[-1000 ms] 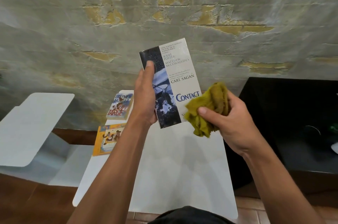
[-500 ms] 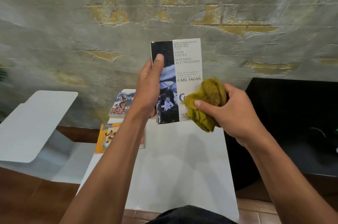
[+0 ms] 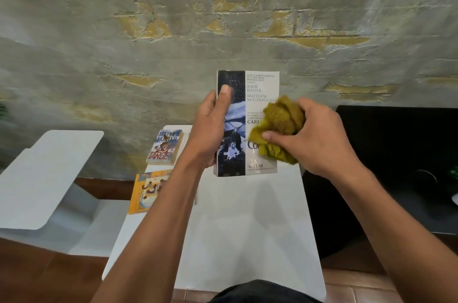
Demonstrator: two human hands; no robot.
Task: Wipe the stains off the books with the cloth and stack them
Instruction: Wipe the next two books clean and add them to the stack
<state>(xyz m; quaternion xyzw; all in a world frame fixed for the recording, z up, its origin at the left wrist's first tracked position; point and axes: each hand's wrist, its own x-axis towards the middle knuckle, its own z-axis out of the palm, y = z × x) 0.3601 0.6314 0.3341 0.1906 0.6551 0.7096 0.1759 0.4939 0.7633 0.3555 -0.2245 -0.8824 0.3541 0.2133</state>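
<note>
Change: since the earlier frame the cloth (image 3: 278, 129) has climbed from the lower right edge of the cover to its middle, now hiding most of the title, and the book (image 3: 247, 123) has turned from tilted to nearly upright.
Book in hand: a paperback held in the air above the white table (image 3: 247, 228), front cover toward the person, long axis vertical, in front of the rough wall (image 3: 223, 17).
Key relation: the cloth lies flat against the right half of the cover; bare cover remains above and below it, so the wipe can run along the book's long axis.
Left hand: the left hand (image 3: 210, 134) grips the spine edge, thumb pressed on the cover's dark strip, fingers hidden behind the book.
Right hand: the right hand (image 3: 314, 139) is curled round the bunched cloth, thumb pinching it against the cover.
Nearer hand: the right hand does the wiping; the left only steadies.
Other books: two books lie on the table's far left corner, one blue and red (image 3: 164, 146), one orange (image 3: 151, 190), not stacked and apparently just apart.
Judgement: wiping is under way; stacking is not yet done.
</note>
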